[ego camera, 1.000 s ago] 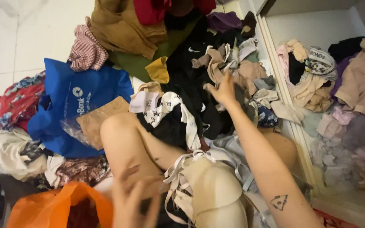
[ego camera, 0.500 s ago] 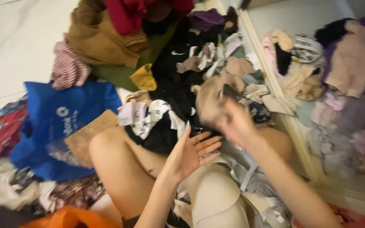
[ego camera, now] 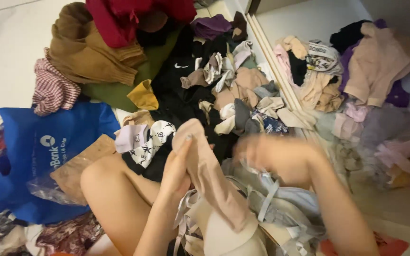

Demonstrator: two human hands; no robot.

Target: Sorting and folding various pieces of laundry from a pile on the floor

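Beige, thin fabric now hangs from the left hand [ego camera: 179, 163]: a long stocking-like piece [ego camera: 209, 175] pinched between thumb and fingers at the middle of the frame, trailing down over the padded cream bra [ego camera: 224, 237] on the lap. Half a second ago that hand was spread open and empty. The right hand [ego camera: 262, 151] has dropped from the heap of clothes [ego camera: 214, 85] to centre right; it is blurred, so its grip cannot be told. The blue bag [ego camera: 39, 147] sits at left.
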